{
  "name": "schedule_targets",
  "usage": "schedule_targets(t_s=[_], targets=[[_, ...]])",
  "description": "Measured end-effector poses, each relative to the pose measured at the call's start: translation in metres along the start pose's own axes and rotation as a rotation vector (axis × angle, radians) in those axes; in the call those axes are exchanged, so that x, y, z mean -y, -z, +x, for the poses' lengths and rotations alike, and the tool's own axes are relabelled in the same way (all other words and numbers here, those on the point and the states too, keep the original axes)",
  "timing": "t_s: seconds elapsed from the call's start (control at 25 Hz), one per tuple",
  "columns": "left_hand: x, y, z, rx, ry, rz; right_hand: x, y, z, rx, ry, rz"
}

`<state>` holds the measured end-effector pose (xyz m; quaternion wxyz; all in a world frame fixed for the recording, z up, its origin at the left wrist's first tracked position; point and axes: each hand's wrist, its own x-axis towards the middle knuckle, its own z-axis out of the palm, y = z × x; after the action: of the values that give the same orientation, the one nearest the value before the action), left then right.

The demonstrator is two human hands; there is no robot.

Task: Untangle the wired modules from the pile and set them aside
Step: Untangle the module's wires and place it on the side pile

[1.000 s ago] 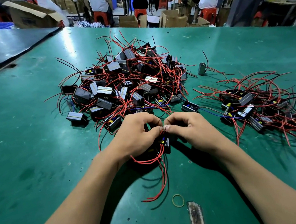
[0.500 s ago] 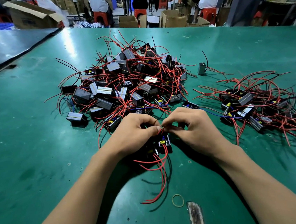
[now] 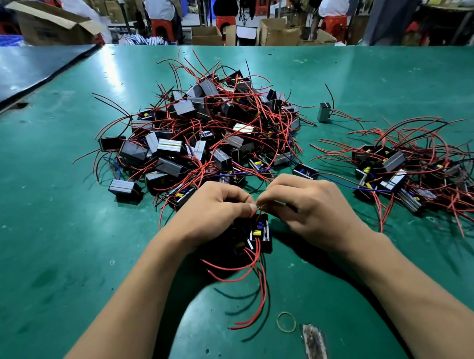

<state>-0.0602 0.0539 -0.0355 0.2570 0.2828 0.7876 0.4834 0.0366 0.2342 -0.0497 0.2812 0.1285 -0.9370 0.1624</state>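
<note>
- The left hand [image 3: 212, 211] and right hand [image 3: 311, 203] are each pinching wire ends [image 3: 258, 210] above the module cluster [image 3: 257, 232], which is lying just before the pile [image 3: 210, 129].
- Teasing 1 lead out slowly is probably the safest way of avoiding snags.
- The green table [image 3: 46, 243] is also bearing a separated group [image 3: 410, 167] at right; people are sitting beyond.

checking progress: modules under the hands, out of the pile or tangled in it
Out, apparently: modules lie clear of the pile, red wires trailing nearward; left hand and right hand hide the rest.
</note>
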Motion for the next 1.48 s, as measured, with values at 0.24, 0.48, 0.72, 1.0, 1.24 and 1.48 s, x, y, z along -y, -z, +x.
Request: schedule_targets(t_s=[0.24,0.48,0.72,1.0,1.24,1.48], targets=[[0.0009,-0.0015,-0.0018,-0.046,-0.091,0.071,-0.0033,-0.0075,-0.0010,0.079,-0.329,0.413],[0.0006,-0.0012,-0.0026,-0.045,-0.091,0.080,-0.0048,-0.0065,-0.0019,0.101,-0.466,0.584],[-0.0005,-0.0016,-0.0001,-0.039,-0.032,0.075,-0.0040,-0.0053,-0.0015,0.036,-0.223,0.335],[0.0010,-0.0016,-0.0013,-0.045,-0.079,0.112,-0.0009,-0.0056,-0.0012,0.086,-0.241,0.252],[0.0025,-0.0007,-0.0017,-0.044,-0.160,0.147,0.0025,-0.0039,0.0032,0.200,-0.535,0.617],[0.0025,-0.0043,-0.0030,-0.148,-0.344,0.247,0.0011,-0.0016,0.0040,0.227,-0.687,0.823]])
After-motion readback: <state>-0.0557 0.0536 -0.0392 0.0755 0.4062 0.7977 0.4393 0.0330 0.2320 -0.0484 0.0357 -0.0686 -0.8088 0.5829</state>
